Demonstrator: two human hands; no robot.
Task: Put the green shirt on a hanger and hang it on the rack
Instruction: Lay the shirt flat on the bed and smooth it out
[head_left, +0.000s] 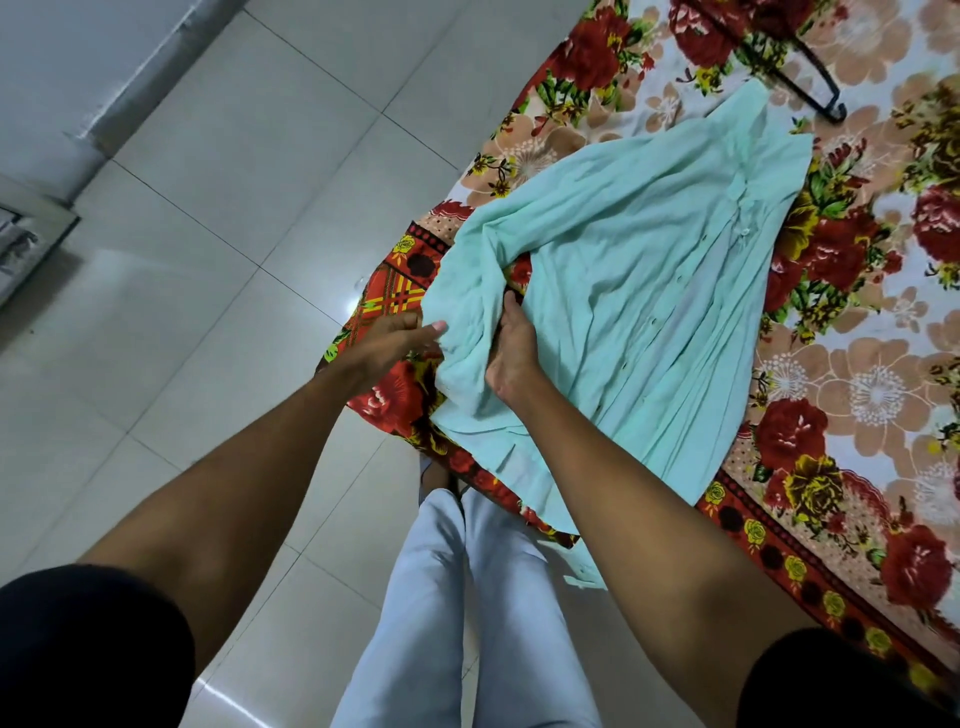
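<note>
head cam only | worn, looks steeply down and forward | close over both forearms | covers bed (857, 364) edge, tiled floor (208, 234)

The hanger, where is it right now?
In the head view the black hanger lies on the floral bedspread at the top right, just beyond the green shirt collar, away from both hands.

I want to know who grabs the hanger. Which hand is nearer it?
Right. The right hand rests on the green shirt, below the hanger; the left hand is at the shirt's edge, farther away.
</note>
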